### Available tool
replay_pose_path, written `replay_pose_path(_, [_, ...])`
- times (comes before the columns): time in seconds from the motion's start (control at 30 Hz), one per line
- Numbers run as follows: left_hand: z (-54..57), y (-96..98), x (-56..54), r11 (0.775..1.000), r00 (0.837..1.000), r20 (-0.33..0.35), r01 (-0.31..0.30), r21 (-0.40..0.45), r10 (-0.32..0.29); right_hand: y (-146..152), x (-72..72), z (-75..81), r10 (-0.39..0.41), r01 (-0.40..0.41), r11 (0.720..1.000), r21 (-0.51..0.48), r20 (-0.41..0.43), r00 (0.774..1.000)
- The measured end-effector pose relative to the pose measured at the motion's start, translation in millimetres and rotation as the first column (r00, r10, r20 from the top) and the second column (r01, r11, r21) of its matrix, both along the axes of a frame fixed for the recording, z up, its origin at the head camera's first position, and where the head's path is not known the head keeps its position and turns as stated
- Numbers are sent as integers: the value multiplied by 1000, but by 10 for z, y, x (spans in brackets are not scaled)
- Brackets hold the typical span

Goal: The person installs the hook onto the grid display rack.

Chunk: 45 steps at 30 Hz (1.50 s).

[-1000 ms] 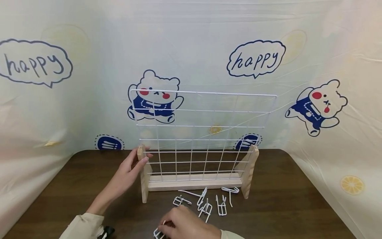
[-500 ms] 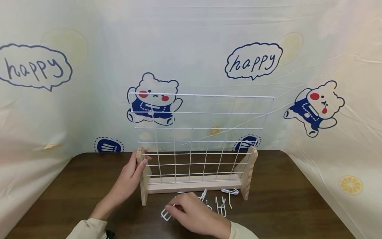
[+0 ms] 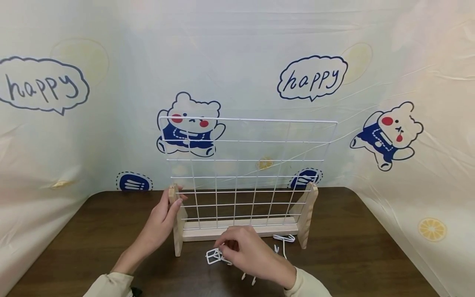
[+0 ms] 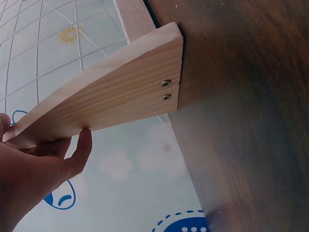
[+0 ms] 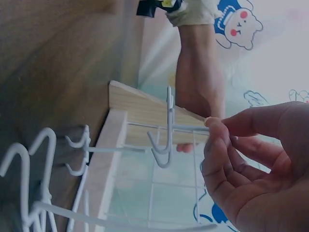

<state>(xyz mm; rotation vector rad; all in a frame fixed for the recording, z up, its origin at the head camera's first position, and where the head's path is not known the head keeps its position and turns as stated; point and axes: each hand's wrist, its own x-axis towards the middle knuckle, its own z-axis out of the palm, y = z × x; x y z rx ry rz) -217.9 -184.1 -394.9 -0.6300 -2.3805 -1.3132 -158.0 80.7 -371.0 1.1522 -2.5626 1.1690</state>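
Hook [image 5: 170, 125] and rack [image 3: 235, 191] are gripped by right and left hands [image 3: 248, 251] [image 3: 160, 220], other hooks [image 3: 284, 239] half-hidden.

Since a second ago, the person's right-hand grip [image 3: 252, 252] has travelled away from the bottom edge of the head view, up and to the right, and its knuckles now overlap the base board [image 3: 198, 236] of the rack in that view. The pinched white wire hook [image 5: 170, 126] went with it, and its squarish frame, earlier near the lower edge, shows more fully now. Most of the loose hooks, in sight at first, have become hidden behind the hand: two ends [image 3: 243, 276] poke out below it, and the double-pronged hook [image 3: 276, 248] has shrunk to a tip.
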Motion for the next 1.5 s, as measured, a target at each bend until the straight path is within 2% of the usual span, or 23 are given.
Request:
replay_pose_path(0.23, [0, -4, -2, 1000, 1000, 3, -3, 0, 3, 62, -11, 58, 57, -43, 993, -114, 120, 991])
replay_pose_path(0.33, [2, -4, -6, 1000, 1000, -1, 1, 1, -1, 88, -14, 76, 53, -46, 993, -112, 66, 996])
replay_pose_path(0.47, [3, -3, -8, 1000, 1000, -11, 3, 1, -3, 123, -26, 100, 29, -34, 994, -104, -46, 999])
replay_pose_path(0.7, [4, -2, -5, 1000, 1000, -8, 9, 3, -9, 181, -83, 128, -47, 8, 984, -177, -215, 976])
replay_pose_path(0.83, [10, 1, 1, 1000, 1000, 7, 23, 13, -23, 248, -121, 176, -100, 47, 974, -223, -231, 968])
replay_pose_path(1.13, [6, -5, -6, 999, 999, 26, 36, 28, -37, 455, -107, 208, -198, 151, 947, -282, -143, 970])
replay_pose_path(1.5, [-33, -32, 15, 999, 999, 37, 25, 24, -26, 645, -33, 148, -196, 124, 946, -300, -221, 955])
